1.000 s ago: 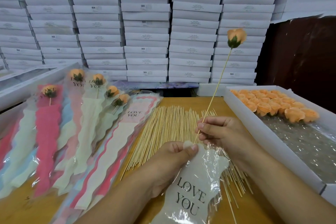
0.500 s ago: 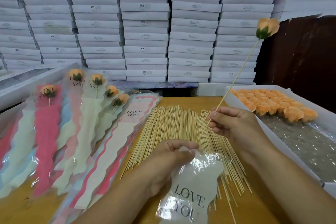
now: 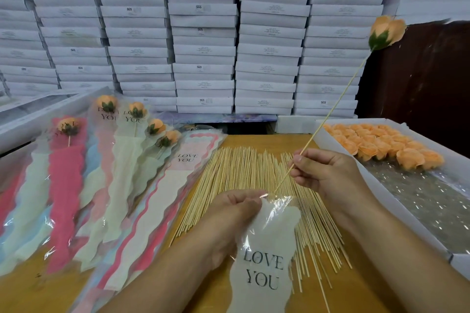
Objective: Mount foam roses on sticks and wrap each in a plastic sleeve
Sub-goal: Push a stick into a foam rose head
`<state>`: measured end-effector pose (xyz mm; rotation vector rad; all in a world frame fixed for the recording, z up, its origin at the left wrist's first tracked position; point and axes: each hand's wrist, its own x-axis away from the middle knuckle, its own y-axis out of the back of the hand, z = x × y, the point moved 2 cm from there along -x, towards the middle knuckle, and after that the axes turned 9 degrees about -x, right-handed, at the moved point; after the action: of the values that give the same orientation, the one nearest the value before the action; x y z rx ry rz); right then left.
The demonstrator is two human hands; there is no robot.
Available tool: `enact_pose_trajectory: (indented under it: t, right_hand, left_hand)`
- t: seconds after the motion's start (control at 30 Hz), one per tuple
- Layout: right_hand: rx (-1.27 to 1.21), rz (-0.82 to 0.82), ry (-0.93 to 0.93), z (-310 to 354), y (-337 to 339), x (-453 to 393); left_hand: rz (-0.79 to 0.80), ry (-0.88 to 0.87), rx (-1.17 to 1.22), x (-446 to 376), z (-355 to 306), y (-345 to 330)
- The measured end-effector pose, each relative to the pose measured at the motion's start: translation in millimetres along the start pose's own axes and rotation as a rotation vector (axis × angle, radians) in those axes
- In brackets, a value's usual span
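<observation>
That stick looks super light and bendy with the foam rose way up at 1 o'clock, so the right hand pinching it low makes sense, while the left hand grips the crinkly, slippery-looking plastic sleeve at its mouth, down at 6 o'clock over the desk.

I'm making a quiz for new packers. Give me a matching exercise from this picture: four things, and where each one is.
Things:
1. mounted rose
2. empty sleeve
3. loose roses
4. bare sticks

Places:
A. white tray on the right
B. pile on the table, middle
C. held in the left hand
D. raised on a stick in the right hand

Pairs: 1-D, 2-C, 3-A, 4-B
</observation>
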<state>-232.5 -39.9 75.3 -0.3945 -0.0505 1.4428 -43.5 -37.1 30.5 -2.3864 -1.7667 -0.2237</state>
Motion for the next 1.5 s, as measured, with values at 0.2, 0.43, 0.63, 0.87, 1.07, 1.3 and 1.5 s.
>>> enact_pose_trajectory:
  t: [0.2, 0.43, 0.63, 0.87, 1.07, 1.3, 1.5]
  right_hand:
    - [0.012, -0.025, 0.013, -0.9, -2.6, 0.8]
    - [0.018, -0.001, 0.009, 1.3, -2.3, 1.0]
    - [0.023, -0.032, 0.002, 5.5, 1.5, -0.6]
    - [0.061, -0.018, -0.035, 5.6, 3.0, -0.8]
    - [0.101, 0.04, -0.068, 1.4, -1.7, 1.8]
    - [0.207, 0.114, -0.09, -6.9, -8.2, 4.4]
    - [0.234, 0.108, -0.069, -10.6, -9.2, 3.5]
  left_hand:
    - [-0.025, -0.024, 0.103, -1.6, 0.0, 1.2]
    - [-0.051, -0.034, 0.089, -2.2, 0.6, 2.9]
    - [-0.064, -0.025, 0.109, -3.6, 1.3, 5.1]
    - [-0.065, -0.035, 0.157, -4.7, -0.1, 7.9]
    - [-0.086, -0.042, 0.154, -5.8, 0.5, 9.4]
    - [-0.093, -0.026, 0.142, -5.1, 0.3, 11.3]
    - [-0.029, -0.03, 0.16, -2.7, -1.6, 7.7]
